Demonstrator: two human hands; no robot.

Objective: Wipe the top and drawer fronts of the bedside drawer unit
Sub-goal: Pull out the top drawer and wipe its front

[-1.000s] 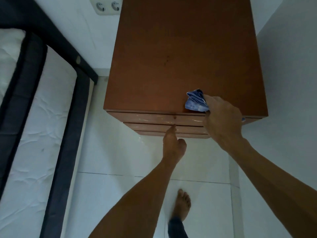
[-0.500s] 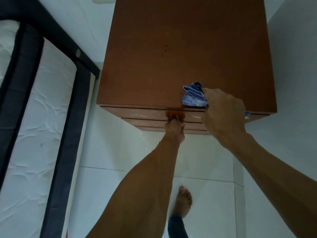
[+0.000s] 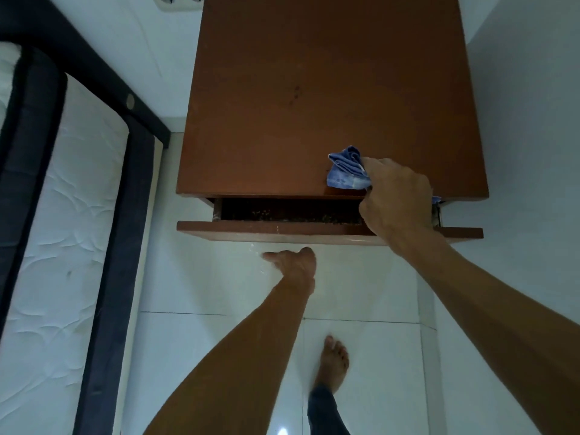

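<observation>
The brown bedside drawer unit [image 3: 329,89] fills the upper middle of the head view. Its top drawer [image 3: 251,229] is pulled out a little, showing a dark gap with crumbs inside. My left hand [image 3: 293,263] is curled just under the middle of that drawer's front, fingertips hidden beneath its edge. My right hand [image 3: 397,199] rests on the unit's front right edge and grips a crumpled blue cloth [image 3: 346,169], which lies on the top surface. The lower drawers are hidden under the open one.
A bed with a dark frame [image 3: 103,277] and white mattress [image 3: 47,246] stands close on the left. White wall [image 3: 533,152] runs along the right, a socket [image 3: 179,1] sits behind. My bare foot [image 3: 334,362] stands on the white tiled floor.
My left hand reached the top drawer's front and pulled it out towards me, opening a gap. My right hand stayed on the front edge with the cloth.
</observation>
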